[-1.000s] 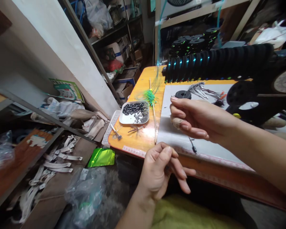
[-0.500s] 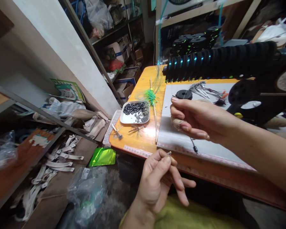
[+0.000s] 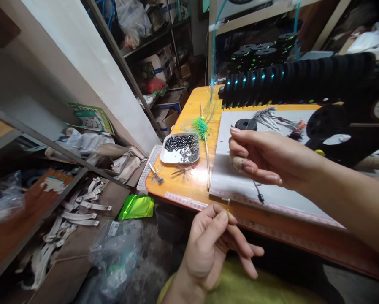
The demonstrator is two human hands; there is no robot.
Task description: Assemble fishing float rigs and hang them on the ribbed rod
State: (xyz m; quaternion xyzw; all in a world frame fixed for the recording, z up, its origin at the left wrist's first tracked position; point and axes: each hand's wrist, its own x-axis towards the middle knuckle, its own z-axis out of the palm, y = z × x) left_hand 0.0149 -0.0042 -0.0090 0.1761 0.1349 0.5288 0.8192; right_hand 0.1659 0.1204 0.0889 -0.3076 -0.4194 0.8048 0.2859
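My left hand (image 3: 211, 245), low in the view in front of the table edge, pinches a tiny thin piece with a pale tip (image 3: 228, 202) between thumb and forefinger. Its other fingers are spread. Above and to the right, my right hand (image 3: 255, 156) has its thumb and forefinger pressed together and the other fingers curled, one wrapped in tan tape. A small dark tip shows at that pinch, too small to name. Behind the right hand lies a black spool (image 3: 246, 124). A short line with a dark end (image 3: 260, 196) lies below it on the white board (image 3: 223, 152).
On the yellow table (image 3: 183, 122), a white tray (image 3: 180, 161) holds black tubes and small grey parts. A thin stick (image 3: 207, 164) with green strands lies beside it. A row of black spools (image 3: 291, 80) overhangs the right side. Shelving (image 3: 126, 63) stands behind.
The tiny thin piece now stands up farther above my left fingertips. Both hands appear slightly farther right and lower, along with a small shift of the view.
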